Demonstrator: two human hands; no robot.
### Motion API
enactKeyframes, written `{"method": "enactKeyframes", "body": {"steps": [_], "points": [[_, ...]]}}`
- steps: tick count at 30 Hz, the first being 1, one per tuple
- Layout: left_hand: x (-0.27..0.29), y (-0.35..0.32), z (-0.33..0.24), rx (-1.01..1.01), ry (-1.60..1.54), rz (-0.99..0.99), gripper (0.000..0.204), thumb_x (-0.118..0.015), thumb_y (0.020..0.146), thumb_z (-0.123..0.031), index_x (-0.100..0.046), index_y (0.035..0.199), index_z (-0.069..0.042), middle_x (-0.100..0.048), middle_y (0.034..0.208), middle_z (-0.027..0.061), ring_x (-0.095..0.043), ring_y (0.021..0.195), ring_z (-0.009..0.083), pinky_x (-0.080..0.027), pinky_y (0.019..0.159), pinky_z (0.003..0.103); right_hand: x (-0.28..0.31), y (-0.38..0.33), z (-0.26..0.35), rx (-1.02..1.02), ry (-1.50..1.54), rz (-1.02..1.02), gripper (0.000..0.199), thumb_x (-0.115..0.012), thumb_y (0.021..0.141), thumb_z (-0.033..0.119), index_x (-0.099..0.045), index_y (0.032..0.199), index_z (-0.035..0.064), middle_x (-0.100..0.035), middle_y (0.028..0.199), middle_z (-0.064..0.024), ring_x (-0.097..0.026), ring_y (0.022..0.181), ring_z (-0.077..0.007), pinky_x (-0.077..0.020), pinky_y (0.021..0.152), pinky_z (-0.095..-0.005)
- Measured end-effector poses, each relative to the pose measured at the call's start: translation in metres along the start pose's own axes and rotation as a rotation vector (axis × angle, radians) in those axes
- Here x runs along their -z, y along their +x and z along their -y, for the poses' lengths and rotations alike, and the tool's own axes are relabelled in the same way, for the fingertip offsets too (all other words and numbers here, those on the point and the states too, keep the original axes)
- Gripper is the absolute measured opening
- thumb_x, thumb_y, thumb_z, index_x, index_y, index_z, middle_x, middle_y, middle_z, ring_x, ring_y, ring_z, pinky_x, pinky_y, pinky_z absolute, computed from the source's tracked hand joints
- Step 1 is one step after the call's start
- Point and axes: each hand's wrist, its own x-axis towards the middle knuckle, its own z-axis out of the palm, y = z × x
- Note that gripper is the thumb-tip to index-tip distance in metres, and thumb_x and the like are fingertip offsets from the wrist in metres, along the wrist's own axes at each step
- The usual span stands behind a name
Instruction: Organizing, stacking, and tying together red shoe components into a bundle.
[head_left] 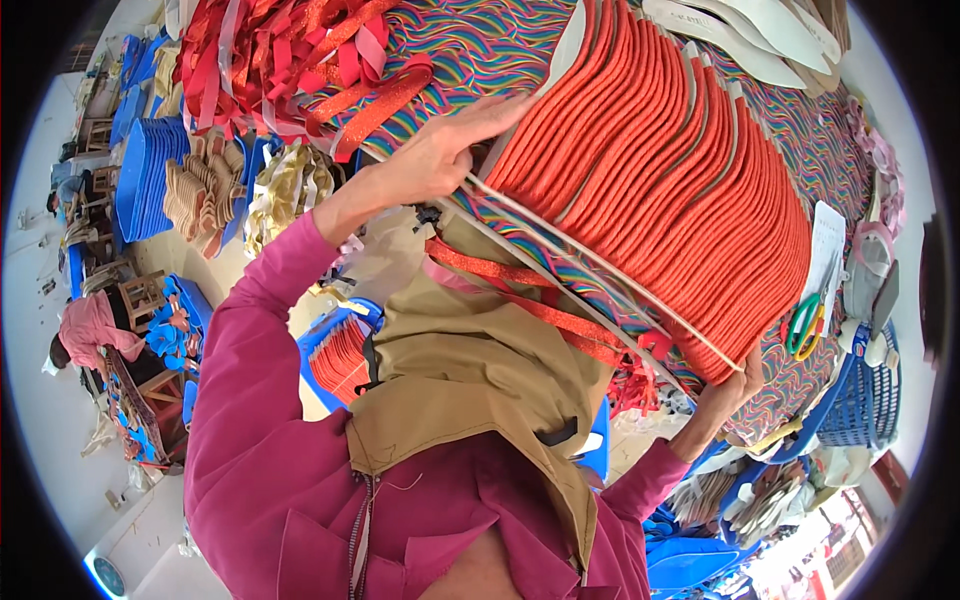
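A long row of red-edged shoe insoles (660,190), packed face to face, lies across the table in front of me. At its left end my left hand (435,155) presses with the index finger stretched along the side and the other fingers curled in. My right hand (732,390) grips the near right corner of the same row, its fingers partly hidden behind it. Between my two hands, a pale insole edge (610,265) forms the near face of the row. Loose glittery red strips (520,290) hang over the table edge onto my tan apron (450,330).
A heap of red ribbon strips (290,60) covers the table's far left. White insoles (745,25) lie at the far right. Green- and yellow-handled scissors (805,325) rest on a white paper. Blue bins (150,180) stand left, and a blue basket (865,395) hangs right.
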Motion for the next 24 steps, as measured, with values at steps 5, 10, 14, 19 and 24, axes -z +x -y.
{"method": "enactKeyframes", "body": {"steps": [5,10,14,19,24], "points": [[-0.003,-0.034,0.008,-0.076,0.089,0.01,0.071,-0.054,0.075,0.013,-0.052,0.144,-0.001,-0.054,0.147,0.0169,-0.05,0.136,0.0355,-0.04,0.115,0.045,0.02,-0.025,-0.004,0.035,-0.108,0.106,0.019,-0.052,0.088,0.005,-0.068,0.09,-0.006,-0.052,0.071,0.0015,-0.038,0.068,-0.0103,-0.0299,0.06,-0.0234],[-0.026,-0.048,0.03,-0.257,0.256,-0.122,0.065,-0.055,0.08,0.009,-0.051,0.144,-0.001,-0.054,0.147,0.0145,-0.053,0.134,0.0346,-0.039,0.116,0.048,0.01,-0.029,-0.037,0.157,-0.072,-0.082,0.022,-0.062,0.092,0.014,-0.062,0.078,-0.0025,-0.05,0.066,0.0061,-0.033,0.063,-0.0091,-0.0281,0.056,-0.0241],[-0.032,-0.044,0.027,-0.302,0.317,-0.213,0.062,-0.055,0.082,0.008,-0.052,0.143,-0.002,-0.056,0.146,0.0137,-0.056,0.131,0.0338,-0.039,0.117,0.05,0.006,-0.028,-0.039,0.279,-0.109,-0.119,0.019,-0.064,0.092,0.014,-0.063,0.083,-0.0027,-0.052,0.068,0.0057,-0.035,0.064,-0.0096,-0.0299,0.057,-0.024],[-0.025,-0.031,0.011,-0.216,0.072,-0.233,0.055,-0.054,0.082,0.01,-0.06,0.136,-0.001,-0.063,0.136,0.0142,-0.061,0.124,0.0324,-0.042,0.113,0.048,0.001,-0.023,-0.017,0.448,-0.232,-0.138,0.032,-0.063,0.089,0.009,-0.071,0.119,-0.0012,-0.069,0.098,-0.0094,-0.057,0.079,-0.0157,-0.0451,0.07,-0.024],[-0.022,-0.022,0.01,-0.115,-0.201,-0.28,0.049,-0.051,0.079,0.015,-0.067,0.123,0.0,-0.071,0.118,0.014,-0.065,0.113,0.0288,-0.047,0.107,0.044,-0.03,-0.009,0.018,0.293,0.247,-0.232,0.043,-0.058,0.094,0.004,-0.063,0.136,0.0025,-0.07,0.121,-0.0138,-0.066,0.106,-0.0222,-0.0522,0.091,-0.029]]}}
